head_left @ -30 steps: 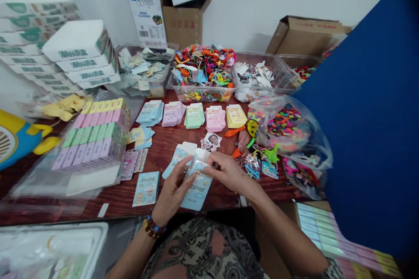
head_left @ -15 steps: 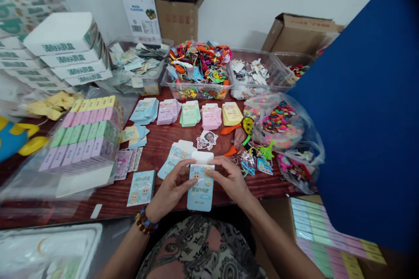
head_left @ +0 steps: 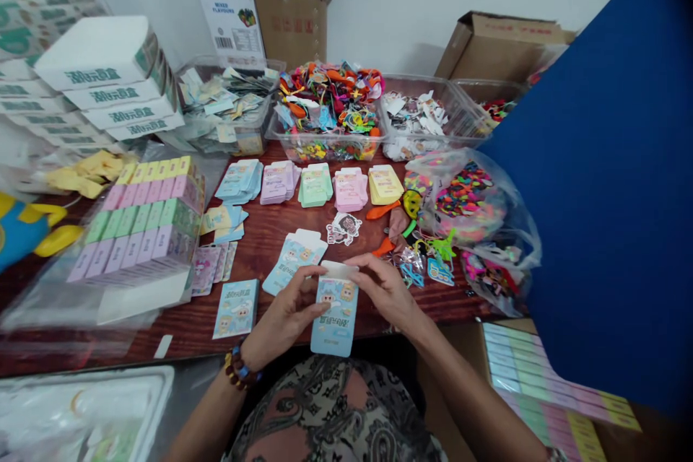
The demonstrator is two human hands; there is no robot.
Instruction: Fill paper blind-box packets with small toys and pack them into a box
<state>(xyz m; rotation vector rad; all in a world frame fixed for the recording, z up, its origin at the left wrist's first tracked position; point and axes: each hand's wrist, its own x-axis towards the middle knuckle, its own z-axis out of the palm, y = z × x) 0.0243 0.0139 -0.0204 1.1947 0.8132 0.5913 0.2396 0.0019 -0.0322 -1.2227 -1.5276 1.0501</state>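
Behind a dark red-brown wooden surface (head_left: 184, 325), a pale plain wall (head_left: 390, 0). Above the near edge of this surface, a light-blue printed cardboard packet (head_left: 334, 314) with a white top flap (head_left: 338, 271). With left hand (head_left: 286, 319), holding the packet at its left side, thumb on the printed front, grip narrow. With right hand (head_left: 390, 297), pinching the packet near its top right corner, beside the flap, grip narrow. To the left of the packet, just beyond it, flat light-blue cartons (head_left: 295, 256); farther left, a light-blue box with cartoon figures (head_left: 236, 309), lying down. Beyond the packet, small cutout stickers (head_left: 343, 229), then five pastel carton stacks (head_left: 315, 185) in one row. Farther beyond, a clear plastic tub (head_left: 330, 149), heaped with multicoloured small items. Beyond the packet to the right, a clear plastic bag (head_left: 514, 213) of bright small pieces.
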